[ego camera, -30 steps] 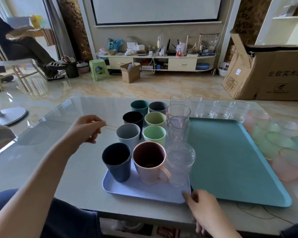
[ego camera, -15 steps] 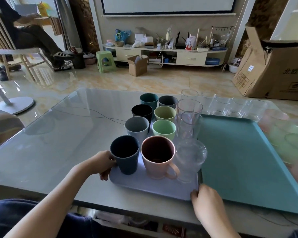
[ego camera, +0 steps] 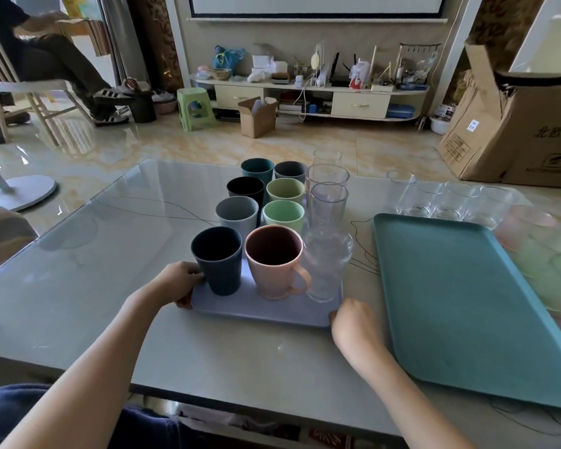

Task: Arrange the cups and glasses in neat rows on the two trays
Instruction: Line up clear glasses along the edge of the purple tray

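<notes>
A lavender tray (ego camera: 259,311) in the middle of the table carries several cups in rows: a navy cup (ego camera: 219,264), a pink mug (ego camera: 274,260), grey, green, black and teal cups behind, and clear glasses (ego camera: 327,264) down its right side. My left hand (ego camera: 178,281) grips the tray's near left corner. My right hand (ego camera: 353,320) grips its near right corner. An empty teal tray (ego camera: 460,303) lies to the right, with a gap between the two trays.
Clear glasses (ego camera: 447,202) stand in a row behind the teal tray. Frosted pink and green cups (ego camera: 544,251) sit at its far right side. A glass-topped table (ego camera: 78,270) holds everything. A cardboard box (ego camera: 515,131) stands on the floor beyond.
My left hand came down from mid-air and took the lavender tray's left corner. The loaded tray has slid left, away from the teal tray, opening a gap.
</notes>
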{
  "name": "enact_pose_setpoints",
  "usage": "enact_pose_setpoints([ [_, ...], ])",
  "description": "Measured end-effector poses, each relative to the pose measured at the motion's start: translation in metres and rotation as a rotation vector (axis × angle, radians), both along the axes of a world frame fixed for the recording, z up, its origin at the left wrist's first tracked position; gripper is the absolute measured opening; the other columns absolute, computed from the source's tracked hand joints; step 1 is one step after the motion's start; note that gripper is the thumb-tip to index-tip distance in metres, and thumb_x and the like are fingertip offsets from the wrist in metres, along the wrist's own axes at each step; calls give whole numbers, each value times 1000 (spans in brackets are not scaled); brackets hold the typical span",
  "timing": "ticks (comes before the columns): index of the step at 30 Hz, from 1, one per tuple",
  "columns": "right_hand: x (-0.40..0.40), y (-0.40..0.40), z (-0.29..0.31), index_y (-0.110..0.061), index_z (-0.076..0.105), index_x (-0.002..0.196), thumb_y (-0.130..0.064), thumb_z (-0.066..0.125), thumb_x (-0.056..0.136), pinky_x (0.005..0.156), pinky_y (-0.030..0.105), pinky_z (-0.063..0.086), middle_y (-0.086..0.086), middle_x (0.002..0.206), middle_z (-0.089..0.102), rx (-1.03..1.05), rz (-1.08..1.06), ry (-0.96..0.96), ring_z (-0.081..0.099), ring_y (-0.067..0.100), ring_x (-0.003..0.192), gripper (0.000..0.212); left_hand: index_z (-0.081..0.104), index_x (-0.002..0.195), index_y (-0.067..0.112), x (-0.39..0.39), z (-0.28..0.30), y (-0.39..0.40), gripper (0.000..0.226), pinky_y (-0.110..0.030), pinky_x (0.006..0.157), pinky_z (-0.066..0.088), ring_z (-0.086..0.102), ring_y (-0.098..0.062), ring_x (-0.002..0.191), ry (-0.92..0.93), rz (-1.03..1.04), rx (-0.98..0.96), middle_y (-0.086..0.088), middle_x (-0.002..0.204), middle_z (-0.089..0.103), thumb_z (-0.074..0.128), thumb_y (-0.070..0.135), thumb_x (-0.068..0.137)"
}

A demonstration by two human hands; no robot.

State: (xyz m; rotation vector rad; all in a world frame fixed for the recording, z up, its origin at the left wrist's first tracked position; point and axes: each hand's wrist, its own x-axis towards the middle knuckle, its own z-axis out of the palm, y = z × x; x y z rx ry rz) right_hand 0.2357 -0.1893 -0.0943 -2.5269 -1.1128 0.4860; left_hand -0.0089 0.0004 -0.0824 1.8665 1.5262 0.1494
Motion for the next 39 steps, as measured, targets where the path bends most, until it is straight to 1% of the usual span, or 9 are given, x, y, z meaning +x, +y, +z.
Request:
enact_pose_setpoints([
  [8, 10, 7, -1, -3, 60, 100, -21, 43, 95, 67, 30, 35, 22, 106, 63, 26, 98, 32, 59, 37, 98, 25, 52, 82, 2, 0, -4, -2, 25, -26, 38, 50, 63, -26, 39, -50, 155, 42, -14, 46, 60, 45, 23, 94],
  [12, 37, -17, 14, -9, 47, 87, -24, 46, 95, 62, 36, 40, 20, 83, 62, 224, 116, 32, 59, 36, 80, 16, 46, 82, 4, -4, 6, -15, 19, -37, 49, 57, 68, -33, 50, 19, 185, 19, -19, 69, 64, 34, 11, 95],
  [16, 80, -50, 23, -11, 46, 102, -20, 49, 93, 60, 33, 36, 15, 89, 64, 283, 30, -119, 60, 35, 83, 13, 52, 82, 7, -15, 27, -26, 25, -39, 62, 58, 66, -28, 48, 85, 283, 327, -19, 77, 65, 33, 18, 95],
  [21, 117, -83, 14, -12, 48, 123, -13, 48, 92, 88, 38, 46, 11, 126, 54, 129, 138, -198, 52, 31, 115, 32, 55, 88, 8, 8, 71, -49, 27, -36, 61, 42, 59, -42, 76, -69, 383, 789, -25, 84, 64, 37, 27, 95],
  [24, 145, -97, 15, -11, 48, 126, -10, 47, 90, 92, 41, 45, 12, 133, 51, 126, 82, -261, 50, 33, 118, 36, 54, 82, 9, 52, 96, -86, 21, -34, 51, 35, 55, -41, 60, -232, 256, 1011, -21, 67, 61, 42, 22, 93],
  [28, 188, -118, 18, -7, 45, 133, -8, 47, 89, 100, 41, 40, 15, 141, 45, 73, 10, -326, 44, 33, 127, 44, 52, 73, 9, 126, 100, -147, 17, -26, 43, 29, 48, -32, 44, -313, -236, 1169, -9, 56, 57, 48, 20, 86],
  [31, 212, -138, 7, -8, 30, 144, -13, 44, 92, 114, 39, 24, 18, 152, 27, -66, -5, -352, 25, 31, 141, 55, 50, 88, 14, 190, 74, -180, 14, -33, 51, 41, 60, -35, 68, -176, -583, 941, -7, 81, 65, 41, 25, 90],
  [34, 215, -149, -9, -13, 17, 149, -17, 37, 97, 117, 38, 14, 15, 157, 15, -166, -35, -297, 14, 32, 144, 55, 45, 122, 17, 238, 36, -194, 32, -40, 85, 47, 55, -31, 111, 41, -723, 597, -7, 125, 56, 40, 21, 90],
  [39, 205, -142, -19, -19, 5, 151, -14, 28, 97, 117, 40, 9, 11, 159, 5, -202, 13, -316, 6, 37, 144, 59, 15, 149, 18, 262, -13, -188, 55, -35, 119, 8, 8, -15, 145, 213, -854, 470, 0, 158, 14, 28, 12, 95],
])
